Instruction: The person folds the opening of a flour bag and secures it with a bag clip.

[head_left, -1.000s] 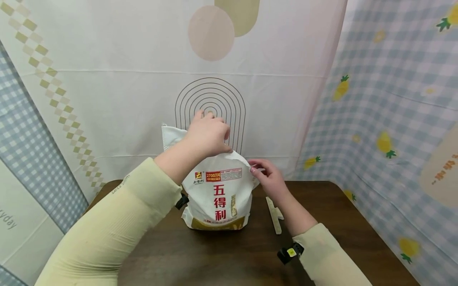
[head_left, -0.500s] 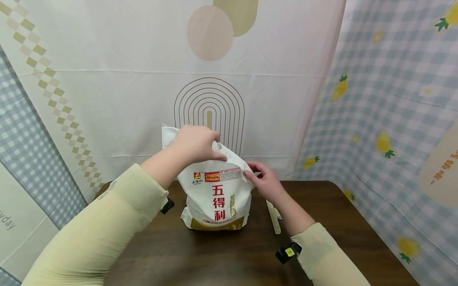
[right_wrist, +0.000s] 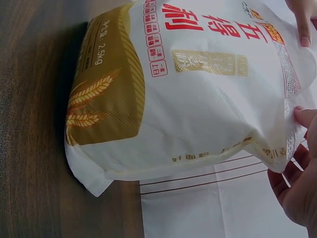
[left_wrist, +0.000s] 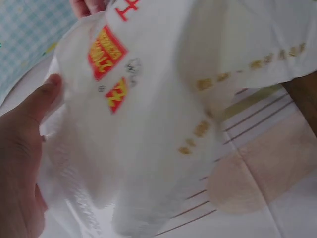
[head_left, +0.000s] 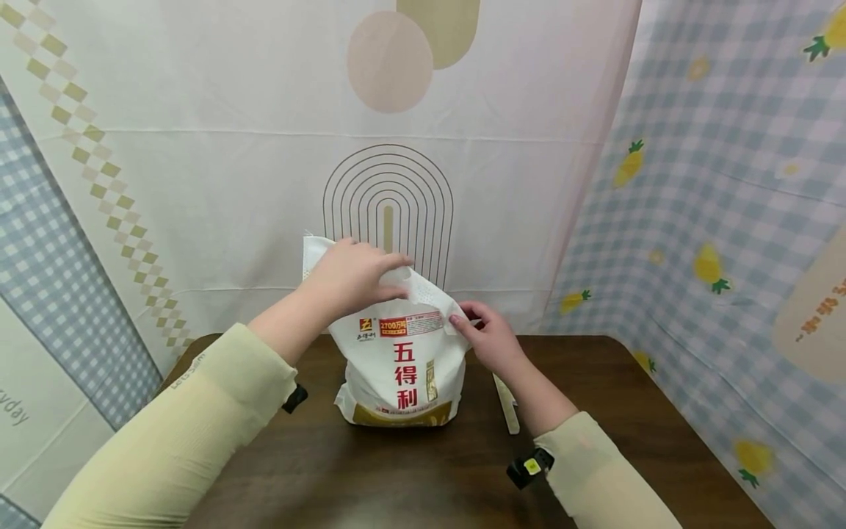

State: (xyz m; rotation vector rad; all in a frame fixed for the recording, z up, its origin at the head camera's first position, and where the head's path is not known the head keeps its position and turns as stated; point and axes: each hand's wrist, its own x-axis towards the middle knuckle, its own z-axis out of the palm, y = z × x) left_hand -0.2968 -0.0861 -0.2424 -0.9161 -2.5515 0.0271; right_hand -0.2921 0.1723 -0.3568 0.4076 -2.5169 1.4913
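A white flour bag with red lettering and a gold base band stands upright on the brown table. Its top is bent over toward the front along the right. My left hand holds the top edge near the middle, thumb in front and fingers mostly hidden behind. In the left wrist view, the left thumb lies against the bag's front near the edge. My right hand pinches the folded right corner. The right wrist view shows the right thumb in front of the corner and curled fingers behind it.
A narrow beige strip lies on the table right of the bag, partly hidden by the right forearm. A patterned white cloth hangs behind the table. Blue checked cloth hangs at the right.
My left hand has moved left and down along the bag's top, its raised fingers lowering behind the edge. The right part of the top now folds toward the front; my right hand stays at the corner.
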